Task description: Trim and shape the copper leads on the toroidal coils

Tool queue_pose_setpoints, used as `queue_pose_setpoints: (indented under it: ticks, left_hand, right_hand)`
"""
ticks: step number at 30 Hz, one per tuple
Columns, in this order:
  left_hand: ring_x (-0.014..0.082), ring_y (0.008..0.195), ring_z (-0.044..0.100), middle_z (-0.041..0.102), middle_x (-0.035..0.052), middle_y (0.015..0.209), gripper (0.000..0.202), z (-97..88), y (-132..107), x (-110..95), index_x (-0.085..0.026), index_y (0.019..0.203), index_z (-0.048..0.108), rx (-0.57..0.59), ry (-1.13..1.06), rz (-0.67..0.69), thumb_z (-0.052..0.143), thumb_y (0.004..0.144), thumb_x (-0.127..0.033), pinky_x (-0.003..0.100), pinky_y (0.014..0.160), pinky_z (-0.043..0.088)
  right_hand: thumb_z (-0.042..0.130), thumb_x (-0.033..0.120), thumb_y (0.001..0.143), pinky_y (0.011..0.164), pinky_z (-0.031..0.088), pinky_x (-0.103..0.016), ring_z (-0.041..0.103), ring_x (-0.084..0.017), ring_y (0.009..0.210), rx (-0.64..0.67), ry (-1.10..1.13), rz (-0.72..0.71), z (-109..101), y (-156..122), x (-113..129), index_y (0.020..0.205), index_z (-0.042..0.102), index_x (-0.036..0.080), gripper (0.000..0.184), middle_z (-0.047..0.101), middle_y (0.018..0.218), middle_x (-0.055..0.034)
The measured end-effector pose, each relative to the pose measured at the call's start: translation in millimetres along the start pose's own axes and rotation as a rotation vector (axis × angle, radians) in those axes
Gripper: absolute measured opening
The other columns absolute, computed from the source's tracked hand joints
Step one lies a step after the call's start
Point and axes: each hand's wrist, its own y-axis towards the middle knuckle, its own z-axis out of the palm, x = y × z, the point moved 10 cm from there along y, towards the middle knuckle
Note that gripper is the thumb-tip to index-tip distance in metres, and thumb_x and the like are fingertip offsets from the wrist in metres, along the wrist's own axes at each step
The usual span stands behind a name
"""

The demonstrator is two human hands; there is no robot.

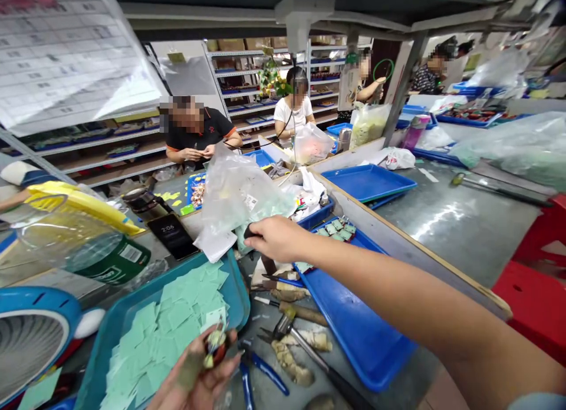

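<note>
At the teal tray's (pixel 234 292) edge, left hand (pixel 194 371) pinches a small shiny trinket (pixel 215 346) beside green paper squares (pixel 168 333); right hand (pixel 278 239), curled shut on a small dark object (pixel 250 232), hangs above pliers (pixel 265 369).

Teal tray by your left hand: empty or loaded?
Loaded: the teal tray holds a heap of pale green square cards covering most of its floor.

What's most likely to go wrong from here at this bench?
The small multicoloured piece in the left hand might slip and fall among the blue-handled pliers. The right hand, reaching across, could snag the plastic bag. The loose green paper squares could also get knocked from their teal tray.
</note>
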Motion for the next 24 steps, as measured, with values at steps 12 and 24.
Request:
queue_pose_setpoints:
  ticks: [12, 24]
  left_hand:
    - [0.0132, 0.078, 0.072, 0.075, 0.0014, 0.091, 0.023, 57.0, 27, -15, -0.019, 0.089, 0.063, -0.082, -0.054, 0.083, 0.047, 0.101, -0.028, 0.038, 0.082, 0.060]
    - [0.0114, 0.074, 0.069, 0.074, -0.0004, 0.086, 0.030, 56.4, 21, -37, -0.018, 0.081, 0.063, -0.151, 0.019, 0.137, 0.043, 0.102, -0.026, 0.041, 0.088, 0.056]
  right_hand:
    - [0.055, 0.030, 0.099, 0.070, 0.043, -0.028, 0.070, -0.021, 0.087, 0.087, 0.084, 0.152, 49, -83, -17, 0.095, 0.070, 0.016, 0.022, 0.076, 0.094, -0.0095]
    - [0.056, 0.033, 0.099, 0.080, 0.050, -0.034, 0.069, -0.022, 0.090, 0.095, 0.110, 0.188, 58, -96, -31, 0.100, 0.069, 0.014, 0.023, 0.074, 0.096, -0.0085]
